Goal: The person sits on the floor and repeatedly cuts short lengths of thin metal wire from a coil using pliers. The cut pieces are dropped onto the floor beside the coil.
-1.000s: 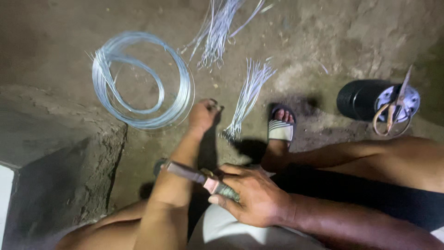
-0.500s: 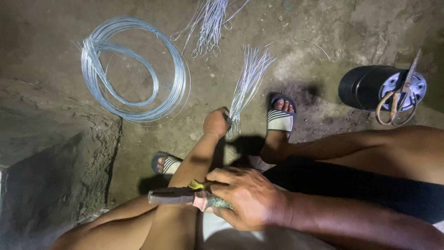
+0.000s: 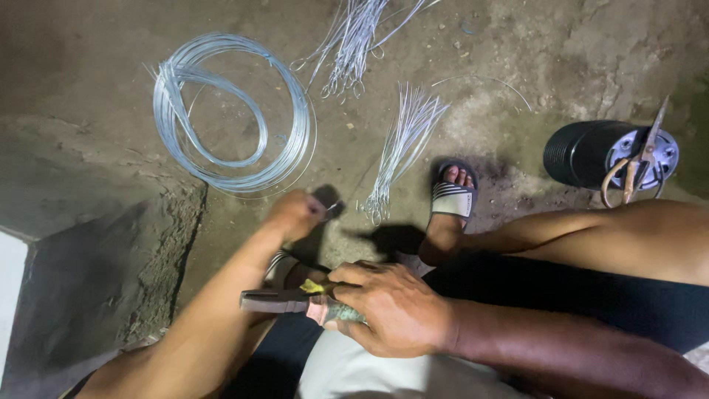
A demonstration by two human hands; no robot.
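Right hand (image 3: 399,310) clamped around pliers (image 3: 295,301) at lower centre; left hand (image 3: 295,214) closed, pinching a thin wire (image 3: 334,207) beside cut wire bundle (image 3: 402,148), mid-frame.

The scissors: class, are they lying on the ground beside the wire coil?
No. The scissors rest on top of the black round container at the right, far from the wire coil.

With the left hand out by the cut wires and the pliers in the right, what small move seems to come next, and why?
Probably bring the left hand back toward the pliers. It seems to pinch a wire end beside the cut wires, while the right hand holds the pliers low by the lap, jaws pointing left, nothing visibly between them.
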